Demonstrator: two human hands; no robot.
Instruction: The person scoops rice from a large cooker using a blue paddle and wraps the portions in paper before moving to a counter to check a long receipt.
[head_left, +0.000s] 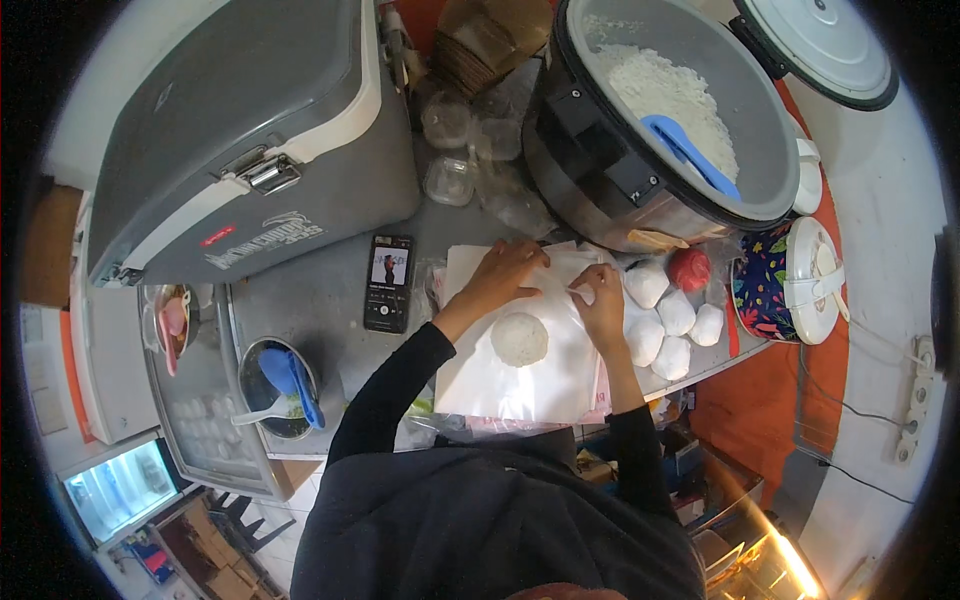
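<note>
A round mound of cooked rice (519, 340) lies on the top sheet of a stack of white wrapping paper (480, 382). My left hand (506, 274) rests on the upper part of the paper with its fingers spread and the thumb apart. On the right, my right hand (600, 300) pinches a thin, pale edge between thumb and fingers; whether this is paper or plastic I cannot tell. Several white wrapped bundles (676, 313) sit just right of the stack, beside one red bundle (688, 270).
Behind stands a large open rice cooker (600, 157) holding rice and a blue scoop (690, 156). A grey cooler box (315, 195), a phone (388, 285) and a metal bowl with utensils (279, 386) are on the left. A patterned container (765, 281) stands far right.
</note>
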